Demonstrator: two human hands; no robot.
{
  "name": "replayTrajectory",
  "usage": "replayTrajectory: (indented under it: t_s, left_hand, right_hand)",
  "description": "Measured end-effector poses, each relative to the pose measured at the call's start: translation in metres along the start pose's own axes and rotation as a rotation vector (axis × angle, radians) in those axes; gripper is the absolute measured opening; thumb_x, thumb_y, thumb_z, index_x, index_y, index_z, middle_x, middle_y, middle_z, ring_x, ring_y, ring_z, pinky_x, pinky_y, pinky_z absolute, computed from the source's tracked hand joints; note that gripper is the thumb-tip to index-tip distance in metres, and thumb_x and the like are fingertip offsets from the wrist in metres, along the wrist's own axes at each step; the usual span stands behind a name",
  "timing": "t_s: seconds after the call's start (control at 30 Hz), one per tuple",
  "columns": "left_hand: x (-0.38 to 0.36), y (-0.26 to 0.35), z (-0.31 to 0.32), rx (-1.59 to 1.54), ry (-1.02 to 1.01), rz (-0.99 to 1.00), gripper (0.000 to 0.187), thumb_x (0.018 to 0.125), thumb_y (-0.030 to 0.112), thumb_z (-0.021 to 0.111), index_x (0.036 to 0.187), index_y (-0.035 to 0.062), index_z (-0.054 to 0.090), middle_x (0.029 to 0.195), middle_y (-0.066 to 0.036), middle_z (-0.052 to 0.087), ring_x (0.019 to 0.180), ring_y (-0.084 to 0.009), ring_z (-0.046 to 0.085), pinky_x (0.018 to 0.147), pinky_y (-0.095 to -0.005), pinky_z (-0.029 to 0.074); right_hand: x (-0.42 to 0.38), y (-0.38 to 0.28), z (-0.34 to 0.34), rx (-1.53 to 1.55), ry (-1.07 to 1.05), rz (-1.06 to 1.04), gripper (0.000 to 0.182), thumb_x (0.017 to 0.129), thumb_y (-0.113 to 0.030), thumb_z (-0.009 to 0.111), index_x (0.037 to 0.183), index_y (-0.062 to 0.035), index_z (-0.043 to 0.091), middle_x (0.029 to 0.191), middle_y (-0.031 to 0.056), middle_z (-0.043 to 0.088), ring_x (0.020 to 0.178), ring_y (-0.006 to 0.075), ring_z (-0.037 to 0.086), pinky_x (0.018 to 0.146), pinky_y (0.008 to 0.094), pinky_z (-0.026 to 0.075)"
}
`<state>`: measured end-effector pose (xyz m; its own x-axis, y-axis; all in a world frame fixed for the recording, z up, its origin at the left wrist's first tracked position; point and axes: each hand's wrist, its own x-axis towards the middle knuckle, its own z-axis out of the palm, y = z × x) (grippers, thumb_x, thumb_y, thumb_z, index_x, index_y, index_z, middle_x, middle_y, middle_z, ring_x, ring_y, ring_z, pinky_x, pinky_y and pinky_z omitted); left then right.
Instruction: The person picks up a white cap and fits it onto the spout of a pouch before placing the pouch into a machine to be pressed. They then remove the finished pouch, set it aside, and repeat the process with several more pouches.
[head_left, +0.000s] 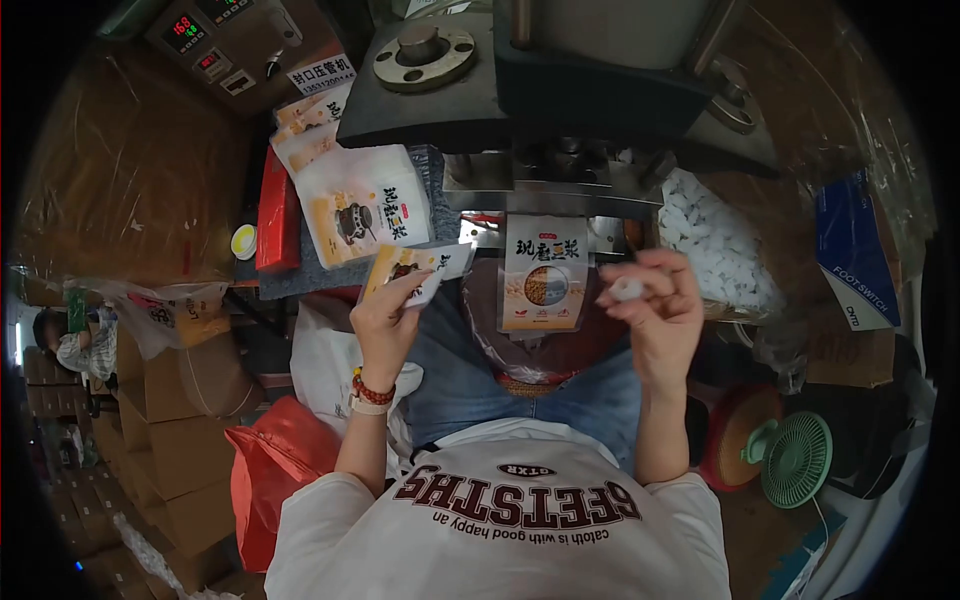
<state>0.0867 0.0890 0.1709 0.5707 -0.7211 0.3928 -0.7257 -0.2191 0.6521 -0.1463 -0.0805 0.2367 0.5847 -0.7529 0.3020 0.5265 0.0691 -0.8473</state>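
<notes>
My left hand (pixel 385 325) pinches a small stack of printed plastic pouches (pixel 408 270), held left of the machine. A white spout-like piece (pixel 628 290) sits between the fingertips of my right hand (pixel 662 305), which is raised right of centre. Between my hands, a printed pouch (pixel 543 300) with a round window hangs upright, its top edge at the metal jaws (pixel 480 170) of the sealing machine (pixel 600 95). My right fingers are beside this pouch, apart from it. Whether its top is clamped cannot be seen.
More printed pouches (pixel 365 205) lie on a grey cloth at left, next to a red box (pixel 277 215) and a small yellow-lidded tub (pixel 244 241). Many white pieces (pixel 715 245) fill a tray at right. A green fan (pixel 797 460) stands lower right; cardboard boxes (pixel 170 430) stack at left.
</notes>
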Motion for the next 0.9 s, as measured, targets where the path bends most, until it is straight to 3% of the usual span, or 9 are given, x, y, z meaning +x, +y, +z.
replayTrajectory:
  t_s: [0.17,0.23,0.37,0.5,0.6,0.7,0.77,0.87,0.9]
  left_hand:
    - [0.003,0.053,-0.001,-0.054,0.028,0.296,0.043,0.060,-0.009,0.057,0.099,0.0058,0.070,0.099,-0.006,0.071,0.094,-0.0258,0.068,0.080,-0.0332,0.053]
    - [0.005,0.068,-0.010,0.160,-0.006,0.448,0.047,0.059,-0.006,0.059,0.102,0.0083,0.069,0.101,-0.004,0.071,0.096,-0.0231,0.067,0.078,-0.0332,0.054]
    - [0.006,0.074,-0.015,0.139,-0.168,0.501,0.044,0.061,-0.004,0.062,0.104,0.0070,0.068,0.101,-0.004,0.070,0.093,-0.0238,0.067,0.074,-0.0315,0.054]
    - [-0.001,0.058,0.034,-0.328,-0.355,0.202,0.018,0.080,0.008,0.068,0.097,0.0020,0.069,0.090,-0.009,0.071,0.072,-0.0200,0.069,0.062,-0.0267,0.053]
    - [0.004,0.053,0.069,-0.744,-0.609,-0.488,0.025,0.090,0.020,0.067,0.093,-0.0041,0.069,0.083,-0.006,0.070,0.070,-0.0046,0.062,0.060,-0.0216,0.050]
    - [0.027,0.065,0.078,-1.069,-0.494,-0.647,0.026,0.090,0.020,0.067,0.094,-0.0059,0.069,0.087,-0.007,0.070,0.072,-0.0084,0.064,0.062,-0.0227,0.051]
    - [0.042,0.064,0.082,-1.181,-0.483,-0.707,0.028,0.090,0.019,0.067,0.100,-0.0067,0.066,0.092,-0.009,0.070,0.074,-0.0102,0.065,0.064,-0.0239,0.053]
    - [0.050,0.059,0.090,-1.291,-0.472,-0.734,0.030,0.090,0.019,0.067,0.104,-0.0066,0.064,0.096,-0.009,0.069,0.082,-0.0108,0.065,0.072,-0.0248,0.053]
    - [0.053,0.060,0.090,-1.293,-0.470,-0.728,0.030,0.090,0.019,0.067,0.104,-0.0066,0.064,0.096,-0.009,0.069,0.082,-0.0108,0.065,0.072,-0.0248,0.053]
  right_hand:
    - [-0.005,0.025,0.027,-0.107,-0.134,0.147,0.026,0.077,0.004,0.072,0.101,0.0038,0.063,0.103,0.0143,0.068,0.089,0.0210,0.068,0.077,0.0281,0.055]
    - [0.002,0.024,0.021,-0.817,-0.373,-0.349,0.033,0.073,-0.002,0.074,0.104,0.0008,0.064,0.100,0.0103,0.068,0.085,0.0240,0.066,0.075,0.0299,0.054]
    - [0.001,-0.002,0.014,-1.048,-0.577,-0.443,0.038,0.070,-0.004,0.076,0.107,-0.0004,0.066,0.101,0.0104,0.068,0.078,0.0259,0.064,0.068,0.0288,0.052]
    - [0.012,-0.007,0.010,-1.123,-0.406,-0.382,0.039,0.073,-0.014,0.075,0.108,-0.0014,0.064,0.106,0.0108,0.066,0.085,0.0292,0.060,0.075,0.0339,0.051]
    - [0.016,-0.019,-0.008,-1.099,-0.084,-0.366,0.039,0.075,-0.016,0.076,0.109,-0.0019,0.064,0.107,0.0126,0.064,0.092,0.0299,0.058,0.084,0.0349,0.047]
    - [0.018,-0.037,-0.033,-1.128,0.142,-0.249,0.031,0.078,-0.010,0.072,0.107,-0.0014,0.064,0.106,0.0138,0.065,0.090,0.0272,0.058,0.082,0.0344,0.045]
    - [0.033,-0.027,-0.059,-1.474,0.305,-0.261,0.025,0.081,-0.009,0.068,0.105,-0.0025,0.065,0.106,0.0138,0.063,0.091,0.0286,0.059,0.080,0.0363,0.045]
    - [0.039,0.024,-0.102,-1.813,0.133,-0.275,0.021,0.081,-0.006,0.064,0.102,-0.0031,0.065,0.106,0.0133,0.061,0.095,0.0322,0.059,0.080,0.0382,0.046]
    - [0.039,0.023,-0.101,-1.741,0.103,-0.105,0.022,0.080,-0.004,0.062,0.101,-0.0011,0.063,0.107,0.0143,0.058,0.101,0.0327,0.055,0.085,0.0402,0.045]
